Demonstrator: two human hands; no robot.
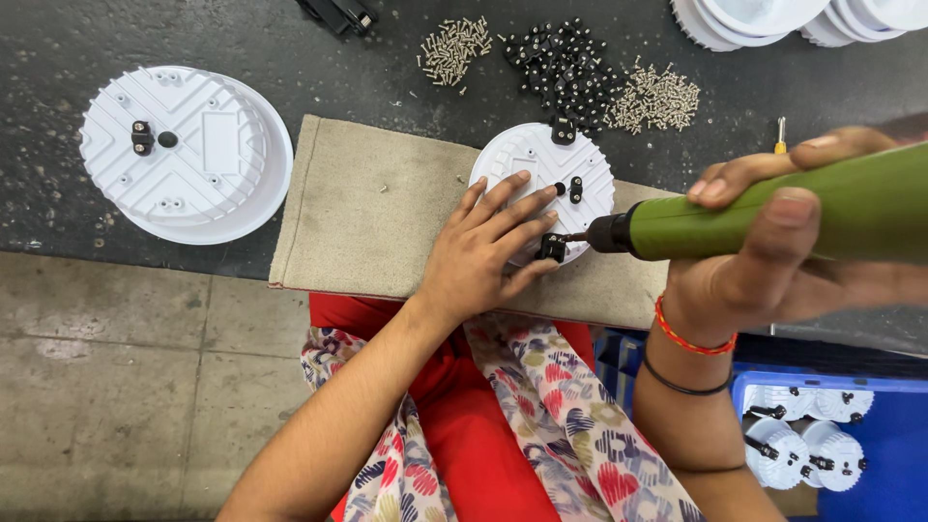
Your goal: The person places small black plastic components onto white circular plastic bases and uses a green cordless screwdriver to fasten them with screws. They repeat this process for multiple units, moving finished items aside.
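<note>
Dark speckled bench top [387,68] runs across the upper frame, grey tiled floor below it; beige cloth pad [367,208] lies at the bench edge and serves as landmark; small white round housing [541,164] sits on the pad's far right corner, underside up, black clips on it; left hand [483,251] lies flat on the housing, fingers spread, pinning a black clip [553,248] at the near rim; right hand [773,242] is wrapped tight around a green electric screwdriver [773,208], bit tip at that clip; hands close together, each clamped on its own thing; judgement: driving goes best with the bit square to the screw, steady downward press, fingers kept off the tip, housing held so it cannot spin; left of the pad, larger white round housing [184,150] lies on the bench, one black clip fitted; beyond the pad, loose piles of brass-coloured screws [454,48] and black clips [561,63], no tray under them; far right of the pad, stacked white housings [773,19]; below the pad's right end, blue crate [880,464] holds finished small white housings with clips.
</note>
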